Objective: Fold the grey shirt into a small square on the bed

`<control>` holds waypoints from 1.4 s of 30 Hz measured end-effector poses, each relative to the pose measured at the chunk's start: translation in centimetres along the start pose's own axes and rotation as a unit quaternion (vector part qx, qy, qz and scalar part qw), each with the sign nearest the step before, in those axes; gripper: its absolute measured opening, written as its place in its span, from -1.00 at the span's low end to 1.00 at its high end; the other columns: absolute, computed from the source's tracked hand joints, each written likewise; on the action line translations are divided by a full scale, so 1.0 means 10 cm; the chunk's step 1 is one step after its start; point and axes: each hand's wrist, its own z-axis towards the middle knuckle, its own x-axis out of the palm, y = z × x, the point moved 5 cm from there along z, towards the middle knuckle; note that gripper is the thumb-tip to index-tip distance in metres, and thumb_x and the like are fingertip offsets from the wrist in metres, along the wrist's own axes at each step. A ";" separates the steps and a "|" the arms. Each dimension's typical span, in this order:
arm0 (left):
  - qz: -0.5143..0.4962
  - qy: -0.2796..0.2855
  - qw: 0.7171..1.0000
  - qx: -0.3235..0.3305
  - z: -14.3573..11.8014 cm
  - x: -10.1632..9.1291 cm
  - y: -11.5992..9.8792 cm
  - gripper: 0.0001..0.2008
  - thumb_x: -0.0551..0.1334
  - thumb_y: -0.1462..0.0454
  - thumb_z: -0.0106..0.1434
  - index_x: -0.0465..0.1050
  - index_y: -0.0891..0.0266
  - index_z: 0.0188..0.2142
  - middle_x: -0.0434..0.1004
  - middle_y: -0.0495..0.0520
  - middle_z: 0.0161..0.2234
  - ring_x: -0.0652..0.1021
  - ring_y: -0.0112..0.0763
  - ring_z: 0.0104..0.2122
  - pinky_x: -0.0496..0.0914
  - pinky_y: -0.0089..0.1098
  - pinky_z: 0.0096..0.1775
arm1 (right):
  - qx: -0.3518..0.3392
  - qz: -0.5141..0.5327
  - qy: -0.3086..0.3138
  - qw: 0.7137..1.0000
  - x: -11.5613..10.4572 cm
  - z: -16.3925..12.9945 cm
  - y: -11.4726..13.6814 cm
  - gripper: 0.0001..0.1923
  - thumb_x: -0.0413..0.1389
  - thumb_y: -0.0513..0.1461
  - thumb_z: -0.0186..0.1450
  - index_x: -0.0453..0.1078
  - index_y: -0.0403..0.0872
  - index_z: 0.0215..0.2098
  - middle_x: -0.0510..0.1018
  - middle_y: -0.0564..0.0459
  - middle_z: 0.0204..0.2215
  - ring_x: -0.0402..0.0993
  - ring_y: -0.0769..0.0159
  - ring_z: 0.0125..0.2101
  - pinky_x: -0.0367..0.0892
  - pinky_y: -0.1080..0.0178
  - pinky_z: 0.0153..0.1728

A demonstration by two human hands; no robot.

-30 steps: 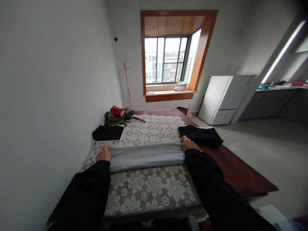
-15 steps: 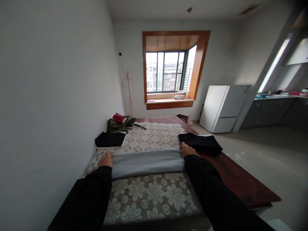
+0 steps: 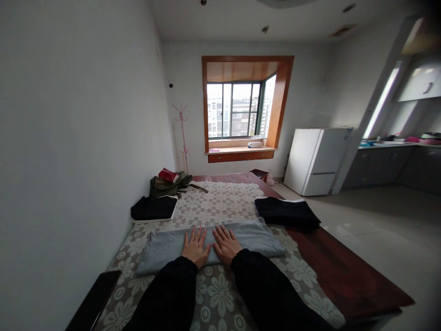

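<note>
A: Grey cloth (image 3: 253, 239): location?

B: On the flowered cover (image 3: 220, 294) over the bench (image 3: 347, 276), just beside the black bundle (image 3: 285, 214).

A: Hands?

B: Left hand (image 3: 196, 248), right hand (image 3: 226, 246): both flat, palms down, fingers spread, side by side on the cloth's middle. Nothing gripped.

A: Step, by my reckoning: smoothing. Best method?

B: Light, even pressure, I'd say; palms drawn outward from the middle to either end. Extra care at the creased far right corner. Avoid dragging the cover along.

A: Lie of the piece?

B: Long axis left to right, crosswise to the hands; left end slanting slightly nearer. Front or back: cannot tell.
</note>
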 end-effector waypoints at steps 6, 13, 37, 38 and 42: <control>-0.003 -0.010 1.000 0.000 0.01 0.05 0.07 -0.35 -0.09 -0.02 0.39 0.05 0.14 0.39 -0.03 0.10 0.43 -0.06 0.00 0.40 -0.18 0.14 0.33 | 0.008 0.004 0.004 1.000 -0.05 -0.02 -0.03 -0.35 -0.19 -0.02 0.44 -0.01 -0.08 0.43 -0.02 -0.10 0.42 -0.22 -0.02 0.40 -0.32 -0.12 0.33; 0.002 -0.018 1.000 -0.022 0.14 0.04 0.03 -0.44 -0.07 0.10 0.39 0.17 0.18 0.33 0.14 0.16 0.37 0.07 -0.02 0.37 -0.14 0.20 0.31 | 0.039 -0.028 -0.027 0.998 -0.09 0.15 0.17 -0.42 -0.13 -0.12 0.41 0.18 -0.21 0.31 0.19 -0.26 0.33 -0.03 -0.13 0.34 -0.20 -0.21 0.29; -0.029 -0.022 0.999 -0.034 -0.05 -0.13 0.42 -0.39 -0.05 0.03 0.40 0.11 0.15 0.37 0.09 0.09 0.39 0.07 -0.04 0.38 -0.10 0.01 0.34 | 0.051 -0.024 -0.017 0.998 -0.16 0.01 -0.40 -0.35 -0.17 0.03 0.44 0.00 -0.01 0.42 0.02 -0.01 0.41 -0.16 0.09 0.39 -0.36 -0.10 0.34; -0.025 -0.025 0.998 -0.051 -0.10 -0.16 0.56 -0.38 -0.04 0.02 0.40 0.11 0.18 0.37 0.09 0.13 0.39 0.08 -0.01 0.38 -0.11 0.04 0.34 | 0.077 -0.028 -0.023 0.996 -0.21 -0.06 -0.58 -0.35 -0.19 0.01 0.45 -0.01 -0.06 0.43 0.01 -0.06 0.41 -0.17 0.05 0.39 -0.38 -0.15 0.33; -0.001 -0.036 0.992 -0.119 -0.32 -0.28 1.07 -0.39 -0.04 0.05 0.40 0.14 0.26 0.35 0.13 0.24 0.37 0.08 0.02 0.37 -0.12 0.14 0.32 | 0.164 -0.064 -0.043 0.983 -0.33 -0.27 -1.23 -0.34 -0.23 -0.07 0.44 -0.01 -0.19 0.42 0.02 -0.14 0.41 -0.17 0.05 0.39 -0.34 -0.11 0.34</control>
